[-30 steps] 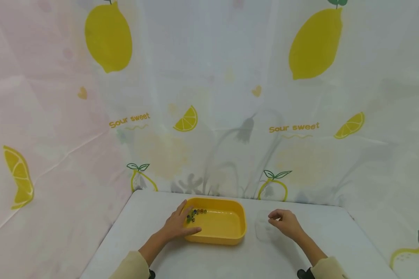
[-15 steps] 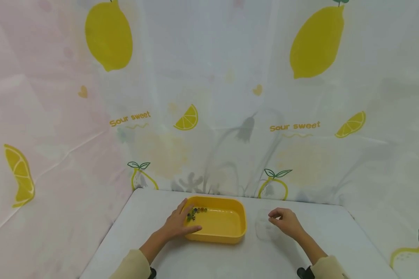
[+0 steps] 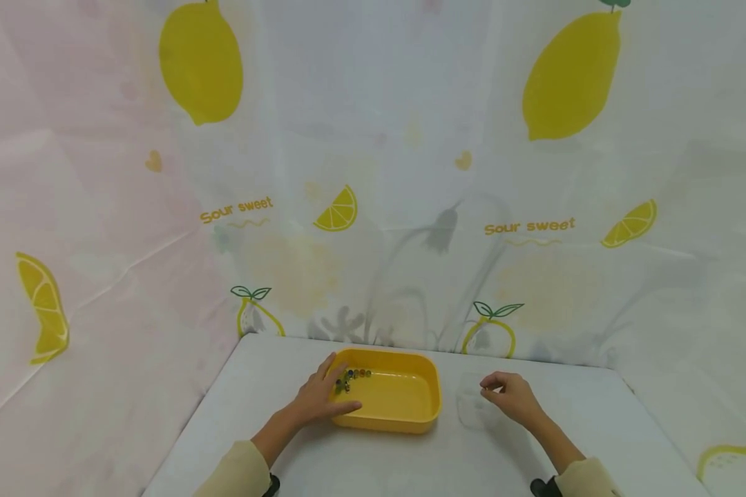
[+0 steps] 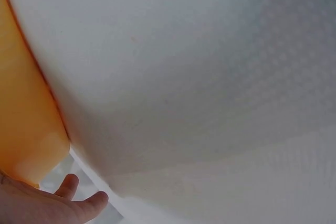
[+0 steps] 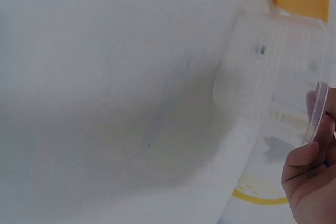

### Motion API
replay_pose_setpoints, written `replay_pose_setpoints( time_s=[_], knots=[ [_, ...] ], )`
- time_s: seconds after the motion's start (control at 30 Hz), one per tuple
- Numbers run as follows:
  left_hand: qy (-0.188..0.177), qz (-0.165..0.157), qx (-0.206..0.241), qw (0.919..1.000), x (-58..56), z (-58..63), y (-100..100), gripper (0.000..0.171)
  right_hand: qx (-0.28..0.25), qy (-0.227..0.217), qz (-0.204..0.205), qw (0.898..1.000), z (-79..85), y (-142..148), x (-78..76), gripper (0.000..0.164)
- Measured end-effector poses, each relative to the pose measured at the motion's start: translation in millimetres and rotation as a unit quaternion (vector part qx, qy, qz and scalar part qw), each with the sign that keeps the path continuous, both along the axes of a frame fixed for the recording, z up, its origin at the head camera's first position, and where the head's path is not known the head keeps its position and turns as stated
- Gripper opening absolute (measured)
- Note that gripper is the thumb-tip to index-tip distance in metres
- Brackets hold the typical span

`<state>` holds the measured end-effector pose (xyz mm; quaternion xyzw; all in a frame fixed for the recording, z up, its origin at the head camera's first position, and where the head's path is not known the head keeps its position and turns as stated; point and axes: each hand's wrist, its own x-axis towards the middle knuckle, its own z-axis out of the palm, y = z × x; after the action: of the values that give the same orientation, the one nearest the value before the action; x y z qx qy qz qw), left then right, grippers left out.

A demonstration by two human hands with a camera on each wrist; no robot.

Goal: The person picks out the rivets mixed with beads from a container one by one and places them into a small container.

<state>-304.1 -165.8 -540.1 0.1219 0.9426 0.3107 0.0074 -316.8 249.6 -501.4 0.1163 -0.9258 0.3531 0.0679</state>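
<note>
In the head view, my left hand (image 3: 317, 399) lies at the left end of a yellow plastic tray (image 3: 385, 424). Its fingers are spread along the rim, thumb reaching over the near side. Several small coloured marbles (image 3: 351, 376) sit inside the tray near that hand. To the right, my right hand (image 3: 512, 398) pinches the rim of a clear plastic container (image 3: 470, 407); the right wrist view shows the thumb and curled fingers at the container's rim (image 5: 317, 111), one fingertip showing through the plastic.
A white table (image 3: 423, 469) carries both vessels, the container standing a short way right of the tray. Behind the table hangs a pale curtain (image 3: 385, 276) printed with lemons, meeting the table's back edge.
The whole head view has shifted slightly to the right. Both hands, the tray, the marbles and the container keep their places relative to one another.
</note>
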Motion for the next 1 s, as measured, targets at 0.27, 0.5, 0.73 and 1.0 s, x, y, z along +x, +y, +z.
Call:
replay_pose_setpoints(
  time_s=[0.27,0.5,0.73,1.0],
  knots=[
    [-0.003,-0.002,0.004,1.0000,2.4,1.8,-0.8,0.095,0.000,-0.013,-0.004,1.000,-1.1,0.5,0.2,0.006],
    [0.007,-0.004,-0.005,1.0000,-0.2,1.2,-2.2,0.095,0.007,-0.009,-0.004,1.000,-0.8,0.4,-2.0,0.006],
    [0.004,0.000,0.002,1.0000,-2.4,-1.7,-1.7,0.094,0.010,-0.013,0.001,1.000,0.9,0.5,-3.6,0.006],
    [-0.001,-0.002,-0.002,1.0000,-1.2,-0.3,-1.0,0.094,0.014,-0.005,0.001,1.000,1.9,-0.7,-2.5,0.006]
  ],
)
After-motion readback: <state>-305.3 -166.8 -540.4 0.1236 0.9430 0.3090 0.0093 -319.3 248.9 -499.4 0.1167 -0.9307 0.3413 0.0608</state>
